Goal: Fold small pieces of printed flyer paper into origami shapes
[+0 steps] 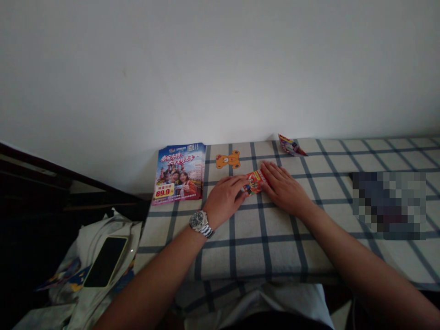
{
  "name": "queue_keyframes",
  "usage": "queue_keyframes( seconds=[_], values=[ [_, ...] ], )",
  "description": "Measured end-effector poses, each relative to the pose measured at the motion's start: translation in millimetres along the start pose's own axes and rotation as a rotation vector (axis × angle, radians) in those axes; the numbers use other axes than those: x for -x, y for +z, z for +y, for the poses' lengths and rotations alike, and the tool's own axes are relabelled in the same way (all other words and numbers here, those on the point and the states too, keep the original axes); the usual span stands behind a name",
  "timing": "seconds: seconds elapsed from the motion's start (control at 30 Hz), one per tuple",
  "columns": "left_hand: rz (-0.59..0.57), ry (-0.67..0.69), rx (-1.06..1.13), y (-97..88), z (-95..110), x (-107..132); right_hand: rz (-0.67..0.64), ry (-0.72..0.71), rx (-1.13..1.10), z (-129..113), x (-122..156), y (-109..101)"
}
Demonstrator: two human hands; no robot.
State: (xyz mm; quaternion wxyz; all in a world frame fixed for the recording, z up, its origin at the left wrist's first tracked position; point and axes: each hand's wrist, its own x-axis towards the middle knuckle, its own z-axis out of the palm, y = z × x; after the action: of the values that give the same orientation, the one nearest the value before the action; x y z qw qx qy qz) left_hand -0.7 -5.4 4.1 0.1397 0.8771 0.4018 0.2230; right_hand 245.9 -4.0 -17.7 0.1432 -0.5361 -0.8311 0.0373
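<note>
A small red printed paper (pixel 254 181), apparently a folded flyer, lies on the checked tablecloth between my hands. My left hand (pixel 225 199), with a metal watch (pixel 201 223) on its wrist, holds the paper's left end between thumb and curved fingers. On the right end, my right hand (pixel 282 189) lies flat with its fingers stretched out, covering that part of the paper. To the left stands a stack of flyers (pixel 180 172), its top one blue and pink with a large price. A folded paper piece (pixel 291 145) rests near the wall, beyond my right hand.
The tablecloth (pixel 247 256) has grey-blue lines and a bear figure (pixel 228 160) near the wall. A blurred-out dark item (pixel 385 204) lies at the right. Below the table's left end, a phone (pixel 106 261) lies on crumpled white material (pixel 85 243). A plain wall (pixel 220 68) runs behind.
</note>
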Motion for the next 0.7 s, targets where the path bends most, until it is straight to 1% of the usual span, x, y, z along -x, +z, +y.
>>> queue_keyframes(
  seconds=[0.13, 0.4, 0.6, 0.7],
  values=[
    [-0.001, 0.000, -0.009, -0.5, 1.2, 0.3, 0.012, -0.005, -0.020, 0.1, -0.4, -0.3],
    [0.033, 0.021, -0.015, 3.4, -1.6, 3.3, 0.057, -0.020, -0.083, 1.4, -2.3, -2.8],
    [0.030, 0.013, -0.084, 1.5, 1.2, 3.8, 0.073, -0.100, -0.123, 4.5, -4.2, -8.5],
    [0.019, 0.005, -0.109, -0.4, 3.7, 3.6, 0.057, -0.152, -0.123, 5.2, -3.7, -10.2]
  ],
)
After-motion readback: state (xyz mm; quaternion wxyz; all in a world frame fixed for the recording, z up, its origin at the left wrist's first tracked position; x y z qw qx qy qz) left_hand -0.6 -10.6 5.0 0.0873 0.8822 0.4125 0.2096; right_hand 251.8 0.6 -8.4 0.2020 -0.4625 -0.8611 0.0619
